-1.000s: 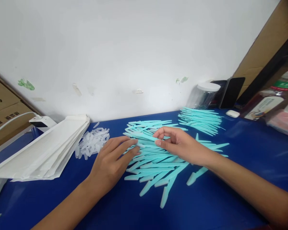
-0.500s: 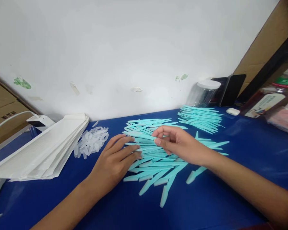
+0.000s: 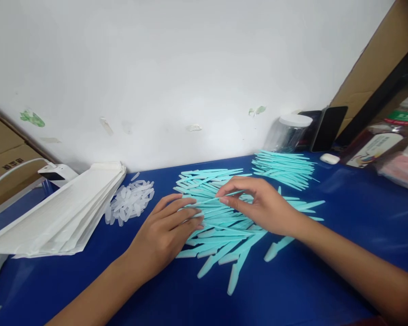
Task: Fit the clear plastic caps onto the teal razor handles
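R hand (image 3: 268, 203) pinches one slim turquoise plastic stick (image 3: 209, 199) btwn thumb & forefinger, just above the pile; stick lies crosswise btwn the two hands, L end running to the fingertips of the L hand (image 3: 161, 235). L fingers bent, slightly apart; can't tell if they grip it too. Under both: loose pile of flat turquoise plastic sticks w/ wider, paler ends (image 3: 236, 258), fanned out on the shiny blue table (image 3: 204, 305). Behind R hand, nr the wall: neater heap of thin turquoise sticks (image 3: 284, 168), w/ a clear round jar w/ white lid (image 3: 287, 136) behind it. L of L hand: small heap of translucent whitish plastic pcs (image 3: 131, 201), then stack of white padded envelopes (image 3: 61, 208). Far R: small white rounded case (image 3: 329, 158), nr a dark-liquid bottle w/ green-red band (image 3: 377, 142).
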The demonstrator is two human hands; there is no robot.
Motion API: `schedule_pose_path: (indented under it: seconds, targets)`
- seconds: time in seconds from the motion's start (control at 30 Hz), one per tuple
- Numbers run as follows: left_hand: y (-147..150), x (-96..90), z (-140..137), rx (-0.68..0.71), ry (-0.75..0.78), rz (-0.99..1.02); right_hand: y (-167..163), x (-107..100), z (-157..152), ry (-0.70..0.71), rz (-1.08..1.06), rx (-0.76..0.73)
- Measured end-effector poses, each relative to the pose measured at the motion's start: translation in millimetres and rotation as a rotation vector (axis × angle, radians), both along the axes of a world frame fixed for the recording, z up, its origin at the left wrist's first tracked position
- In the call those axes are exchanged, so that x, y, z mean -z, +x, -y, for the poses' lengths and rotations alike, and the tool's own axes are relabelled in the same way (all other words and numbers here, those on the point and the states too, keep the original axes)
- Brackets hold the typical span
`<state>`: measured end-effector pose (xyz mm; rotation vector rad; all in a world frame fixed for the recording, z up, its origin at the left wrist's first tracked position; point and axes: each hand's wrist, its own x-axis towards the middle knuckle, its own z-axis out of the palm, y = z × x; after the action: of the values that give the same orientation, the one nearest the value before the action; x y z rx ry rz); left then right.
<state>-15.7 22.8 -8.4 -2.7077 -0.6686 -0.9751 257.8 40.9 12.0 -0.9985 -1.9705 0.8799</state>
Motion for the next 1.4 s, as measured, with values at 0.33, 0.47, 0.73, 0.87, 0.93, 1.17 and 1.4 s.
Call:
schedule_pose_path:
  seconds: [0.33,0.47,0.73,0.87,0.93,1.17,1.4]
  targets:
    - [-9.8,2.8,-13.3,-0.034,0.081,0.131,29.8,-0.2,-24.0,0.13,0.255,0.2]
    - [-12.6,2.3,-14.2,-0.041,0.056,0.146,38.1,7.5,-29.7,0.118,0.505,0.078]
    - [-4.7,-2.6,-4.1,-0.012,0.067,0.095,15.5,29.6,-29.0,0.212,0.545,0.117]
    - [-3.6,-4.2,-3.1,-0.01,0.053,0.068,25.1,24.3,-32.5,0.207,0.452,0.174]
    - [-3.2,-4.4,-2.5,-0.003,0.05,0.059,31.3,16.6,-33.0,0.16,0.381,0.181]
    - [-2.2,0.9,0.3,0.027,0.02,0.048,40.1,1.6,-32.0,0.293,0.277,0.091]
    - [-1.0,2.4,2.2,0.067,0.013,-0.005,31.8,1.8,-25.1,0.425,0.241,-0.016]
